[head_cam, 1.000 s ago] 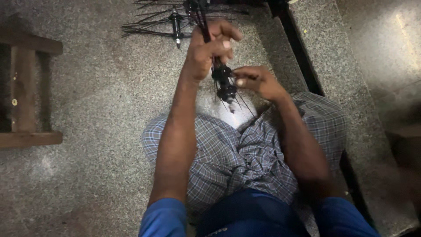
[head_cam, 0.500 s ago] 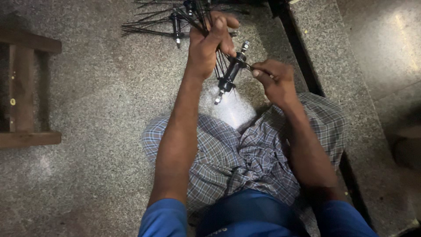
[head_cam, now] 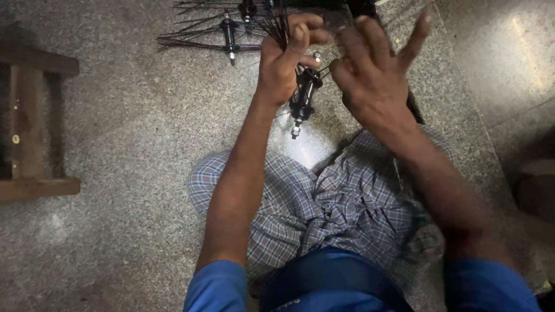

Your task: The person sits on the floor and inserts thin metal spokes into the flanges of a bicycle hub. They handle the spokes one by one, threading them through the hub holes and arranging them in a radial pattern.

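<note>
Gripping black wheel hub [head_cam: 304, 95], left hand [head_cam: 283, 60]; right hand [head_cam: 370, 69] spread.

Left arm: bare forearm extended forward from a blue sleeve, wrist straight. Left hand [head_cam: 286, 58]: fingers curled shut in a closed grip, thumb raised. Right arm: forearm angled inward. Right hand [head_cam: 370, 69]: raised, fingers spread and loose, palm turned away, slightly blurred.

wooden stool [head_cam: 32, 124] on speckled stone floor [head_cam: 133, 138]
</note>
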